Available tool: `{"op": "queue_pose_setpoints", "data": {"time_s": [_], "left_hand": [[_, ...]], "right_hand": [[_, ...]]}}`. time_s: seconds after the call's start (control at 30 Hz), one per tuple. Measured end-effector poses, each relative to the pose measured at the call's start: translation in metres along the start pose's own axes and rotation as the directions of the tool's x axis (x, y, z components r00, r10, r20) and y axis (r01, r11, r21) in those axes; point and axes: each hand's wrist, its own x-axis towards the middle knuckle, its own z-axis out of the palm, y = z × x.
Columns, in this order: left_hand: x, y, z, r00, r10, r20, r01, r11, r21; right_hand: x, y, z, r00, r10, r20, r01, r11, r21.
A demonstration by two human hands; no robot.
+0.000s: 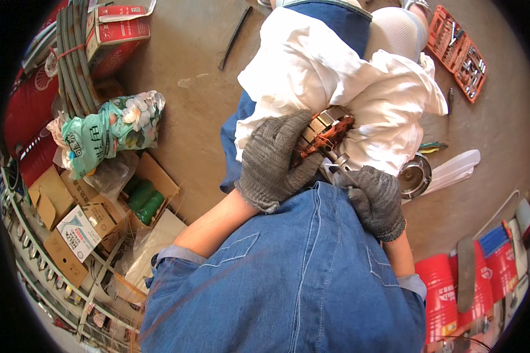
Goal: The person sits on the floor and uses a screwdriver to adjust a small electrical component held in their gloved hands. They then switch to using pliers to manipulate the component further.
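My left hand (274, 159), in a dark grey knit glove, grips a motor core with copper windings (327, 128) from its left side. The core has a shiny metal band, and loose copper strands hang over its near face. It rests in my lap on a white cloth (306, 56). My gloved right hand (376, 200) is closed, its fingers round a short metal tool (339, 160) whose tip meets the copper side. The glove hides most of the tool, so its exact kind cannot be made out. A round metal housing (415, 175) lies on the floor beyond my right hand.
An orange socket set case (458, 53) lies unfolded at the far right. A black strip (234, 38) is on the floor ahead. Cardboard boxes (79, 232), a green plastic bag (100, 135) and coiled hoses (73, 59) crowd the left. Red drums (439, 294) stand at the lower right.
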Motion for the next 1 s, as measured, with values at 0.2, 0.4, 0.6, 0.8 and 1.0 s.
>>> {"op": "queue_pose_setpoints", "data": {"time_s": [0.2, 0.4, 0.6, 0.8, 1.0], "left_hand": [[-0.002, -0.016, 0.008, 0.997, 0.063, -0.052, -0.065, 0.998, -0.024], [0.002, -0.026, 0.007, 0.994, 0.097, -0.050, -0.099, 0.994, -0.037], [0.009, -0.022, 0.001, 0.998, 0.069, 0.013, -0.068, 0.996, -0.060], [0.007, -0.023, 0.003, 0.998, 0.061, -0.007, -0.061, 0.995, -0.081], [0.007, -0.023, 0.004, 0.998, 0.063, -0.016, -0.064, 0.997, -0.053]], "right_hand": [[0.006, -0.007, 0.004, 0.983, 0.158, 0.089, -0.120, 0.934, -0.336], [0.011, -0.012, 0.000, 0.974, 0.202, 0.105, -0.147, 0.911, -0.385], [0.013, -0.015, 0.000, 0.975, 0.202, 0.089, -0.155, 0.913, -0.376], [0.007, -0.014, 0.001, 0.966, 0.235, 0.112, -0.169, 0.894, -0.414], [0.009, -0.018, 0.000, 0.951, 0.278, 0.132, -0.202, 0.888, -0.414]]}}
